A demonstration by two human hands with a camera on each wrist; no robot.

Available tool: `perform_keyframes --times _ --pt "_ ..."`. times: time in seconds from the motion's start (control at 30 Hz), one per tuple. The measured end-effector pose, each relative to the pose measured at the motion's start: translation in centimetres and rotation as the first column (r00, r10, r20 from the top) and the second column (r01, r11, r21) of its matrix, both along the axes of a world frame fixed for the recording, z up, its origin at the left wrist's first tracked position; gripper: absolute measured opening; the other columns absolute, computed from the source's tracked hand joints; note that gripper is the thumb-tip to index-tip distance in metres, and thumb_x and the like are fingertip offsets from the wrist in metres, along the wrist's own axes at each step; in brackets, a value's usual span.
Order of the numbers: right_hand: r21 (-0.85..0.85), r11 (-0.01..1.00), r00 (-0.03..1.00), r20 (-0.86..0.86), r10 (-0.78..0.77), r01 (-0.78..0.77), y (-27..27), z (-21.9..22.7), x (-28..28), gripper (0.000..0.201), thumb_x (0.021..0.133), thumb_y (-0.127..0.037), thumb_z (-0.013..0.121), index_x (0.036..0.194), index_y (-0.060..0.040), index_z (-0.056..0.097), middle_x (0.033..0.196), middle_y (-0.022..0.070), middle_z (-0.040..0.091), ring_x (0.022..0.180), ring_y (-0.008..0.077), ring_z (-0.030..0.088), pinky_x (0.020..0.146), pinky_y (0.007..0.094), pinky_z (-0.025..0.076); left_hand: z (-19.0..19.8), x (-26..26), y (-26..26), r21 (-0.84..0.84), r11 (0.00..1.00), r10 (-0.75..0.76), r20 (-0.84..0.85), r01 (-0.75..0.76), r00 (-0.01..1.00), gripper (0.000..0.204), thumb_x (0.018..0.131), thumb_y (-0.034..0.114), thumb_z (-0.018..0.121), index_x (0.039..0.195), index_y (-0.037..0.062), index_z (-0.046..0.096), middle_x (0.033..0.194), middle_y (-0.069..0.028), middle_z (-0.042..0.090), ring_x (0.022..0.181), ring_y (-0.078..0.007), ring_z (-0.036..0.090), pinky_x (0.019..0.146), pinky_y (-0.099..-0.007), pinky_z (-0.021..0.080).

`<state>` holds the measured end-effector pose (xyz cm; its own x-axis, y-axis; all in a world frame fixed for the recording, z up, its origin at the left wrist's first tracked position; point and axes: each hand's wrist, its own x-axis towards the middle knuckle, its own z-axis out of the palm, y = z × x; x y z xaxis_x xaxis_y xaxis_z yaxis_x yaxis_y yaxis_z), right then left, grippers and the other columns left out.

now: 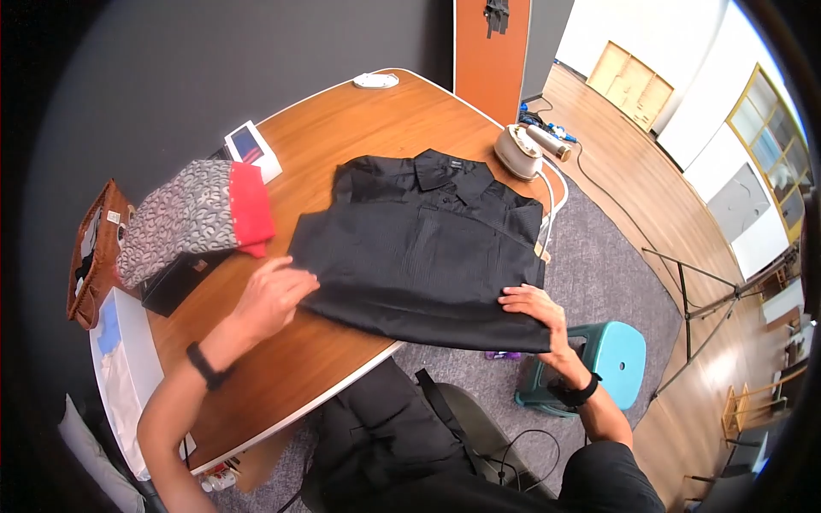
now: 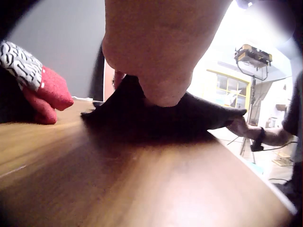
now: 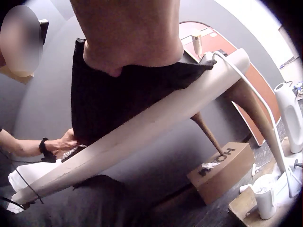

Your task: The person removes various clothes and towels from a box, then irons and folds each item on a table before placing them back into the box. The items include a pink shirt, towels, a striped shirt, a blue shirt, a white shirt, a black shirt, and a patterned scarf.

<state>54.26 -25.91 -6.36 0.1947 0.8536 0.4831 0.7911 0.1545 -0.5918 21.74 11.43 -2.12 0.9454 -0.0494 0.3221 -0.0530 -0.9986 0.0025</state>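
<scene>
A black collared shirt [image 1: 419,256] lies on the wooden table, its collar [image 1: 445,175] toward the far side and its lower part folded up over the front. My left hand [image 1: 275,295] pinches the shirt's near left edge with curled fingers. At the near right corner, my right hand [image 1: 537,312] grips the folded edge, fingers lying on top and the thumb hidden. Between the hands, the near edge of the cloth passes over the table's rim. In the left wrist view, the black cloth [image 2: 156,120] spans from one hand to the other, slightly raised above the wood.
A grey-patterned cloth with red trim [image 1: 192,214] lies over a black box [image 1: 184,282] at the left, beside a brown basket [image 1: 90,256]. A garment steamer [image 1: 517,152] stands at the table's right edge. A teal stool [image 1: 620,363] is right of my right hand.
</scene>
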Motion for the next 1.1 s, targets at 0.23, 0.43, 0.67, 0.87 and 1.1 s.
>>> perform_keyframes --times 0.23,0.43,0.67,0.87,1.1 --pt "-0.071 0.991 0.975 -0.198 0.1 -0.116 -1.7 2.8 1.7 0.051 0.086 -0.044 0.06 0.095 0.0031 0.075 0.102 0.0167 0.077 0.107 0.0337 0.073 0.097 0.0437 0.053 6.4 -5.2 -5.2 -0.476 0.879 -0.081 -0.097 0.025 0.992 0.028 0.068 -0.006 0.068 0.093 0.0049 0.076 0.097 -0.0106 0.077 0.092 -0.0265 0.074 0.092 -0.0422 0.056" --pt "-0.179 0.962 0.799 -0.535 -0.273 0.208 -2.3 -0.1 1.5 0.026 0.104 -0.017 0.059 0.095 0.0041 0.073 0.088 0.0036 0.07 0.086 0.0114 0.063 0.08 0.0313 0.053 1.3 -5.2 -4.6 -0.935 0.134 0.426 -0.245 -0.329 0.871 0.012 0.097 0.011 0.068 0.101 0.0003 0.072 0.092 -0.0003 0.071 0.085 -0.0118 0.064 0.081 -0.0297 0.052" --pt "-0.252 0.938 0.674 -0.653 -0.346 0.238 1.4 0.8 1.5 0.034 0.109 -0.03 0.056 0.105 0.0018 0.067 0.089 -0.0073 0.058 0.079 0.0042 0.048 0.069 0.0245 0.041 -0.8 -2.3 -3.1 -0.979 -0.071 0.418 -0.204 -0.192 0.885 0.034 0.107 0.024 0.059 0.128 -0.0029 0.063 0.119 -0.0033 0.069 0.109 -0.0096 0.061 0.099 -0.0302 0.049" --pt "-0.188 0.952 0.668 -0.679 -0.304 0.242 2.0 0.2 1.8 0.035 0.11 -0.031 0.056 0.104 0.0017 0.067 0.087 -0.0073 0.057 0.079 0.0045 0.047 0.068 0.0248 0.041 0.9 -3.5 -3.7 -0.902 0.264 0.154 -0.31 -0.341 0.938 0.053 0.091 0.03 0.079 0.127 -0.0056 0.062 0.12 -0.0093 0.069 0.108 -0.0178 0.064 0.1 -0.0338 0.049" --pt "-0.29 0.943 0.773 -0.556 -0.306 0.165 0.8 2.4 2.3 0.034 0.11 -0.029 0.054 0.106 0.0024 0.066 0.09 -0.0066 0.058 0.084 0.0054 0.05 0.075 0.0246 0.044 2.3 -4.4 -4.0 -0.801 0.37 0.208 -0.423 -0.471 0.882 0.055 0.095 0.026 0.075 0.136 -0.0058 0.056 0.128 -0.0127 0.067 0.119 -0.0216 0.06 0.108 -0.0345 0.044"
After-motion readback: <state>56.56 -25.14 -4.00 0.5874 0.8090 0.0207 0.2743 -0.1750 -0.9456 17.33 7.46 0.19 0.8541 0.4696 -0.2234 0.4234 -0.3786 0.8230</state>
